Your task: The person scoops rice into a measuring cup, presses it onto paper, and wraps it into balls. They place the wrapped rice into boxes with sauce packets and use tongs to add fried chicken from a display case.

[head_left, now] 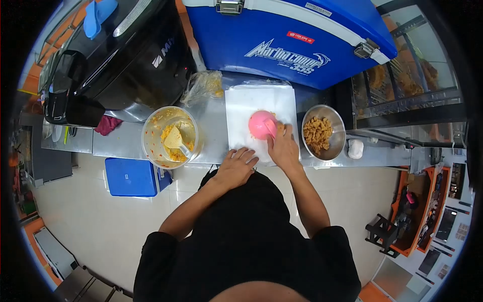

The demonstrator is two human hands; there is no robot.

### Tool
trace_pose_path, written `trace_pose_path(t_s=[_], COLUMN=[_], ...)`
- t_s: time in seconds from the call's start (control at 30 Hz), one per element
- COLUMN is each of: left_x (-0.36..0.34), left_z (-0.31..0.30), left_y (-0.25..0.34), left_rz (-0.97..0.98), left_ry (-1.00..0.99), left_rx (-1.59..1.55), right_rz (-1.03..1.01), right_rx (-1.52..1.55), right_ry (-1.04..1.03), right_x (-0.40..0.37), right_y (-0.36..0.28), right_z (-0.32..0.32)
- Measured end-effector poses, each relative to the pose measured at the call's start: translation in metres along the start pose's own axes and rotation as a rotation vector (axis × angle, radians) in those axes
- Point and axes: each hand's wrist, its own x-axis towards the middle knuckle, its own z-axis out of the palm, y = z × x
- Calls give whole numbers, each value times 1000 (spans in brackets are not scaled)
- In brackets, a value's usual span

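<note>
A pink cup with a handle (pixel 261 124) rests upside down on a stack of white paper (pixel 239 113), with a few yellow-orange bits of food around its rim. The fingers of my right hand (pixel 285 151) are closed on the cup's handle at its right side. My left hand (pixel 236 167) lies on the paper's near left edge with its fingers stretched out, holding nothing. Left of the paper stands a clear round tub (pixel 150 146) with yellow rice-like food and a pale scoop (pixel 174 138) in it. A steel bowl (pixel 340 133) of brown fried pieces (pixel 317 135) stands to the right.
A big black rice cooker (pixel 131 70) stands back left, beside a crumpled plastic bag (pixel 204 86). Behind the paper is a blue cooler box (pixel 282 35). A glass display case (pixel 402 80) stands at right, near a white lump (pixel 355 149). A blue box (pixel 130 177) sits on the floor.
</note>
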Motion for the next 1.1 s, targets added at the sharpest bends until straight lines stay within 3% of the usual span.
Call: trace_pose_path(t_s=[0.03,0.23,0.47,0.57,0.63,0.67,0.73,0.8,0.9,0.93,1.0,1.07,1.1], left_x=[-3,-7,-2,-2,-7,-8,-12,-13,-11,-13,-14,-19,-16], left_z=[0,0,-5,1,4,4,8,15,21,15,-8,-18,-16], left_y=[-2,-4,-8,-15,-18,-19,-19,-24,-25,-24,-16,-16,-18], left_rz=[0,35,90,123,139,139,116,178,99,92,-11,-63,-74], left_ry=[2,49,9,41,56,105,152,299,264,258,213,226,368], left_rx=[4,-35,75,102,112,112,108,57,14,21,-264,-403,-426], right_rz=[16,39,45,46,68,20,-256,-379,-595,-642,-687,-729,-688], right_rx=[-45,-158,-89,17,330,410,384,305,119,72,18,-123,38], right_ry=[-82,-34,-19,147,347,474,483,189,-217,-244,-272,-42,2], right_x=[-6,-16,-16,-13,-3,5,21,25,47,56,61,56,53], right_y=[-1,-2,-7,-9,-15,-35,-76,-138,-216,-235,-247,-256,-245], right_z=[0,17,6,-16,-48,-77,-118,-141,-121,-94,-63,-64,-74])
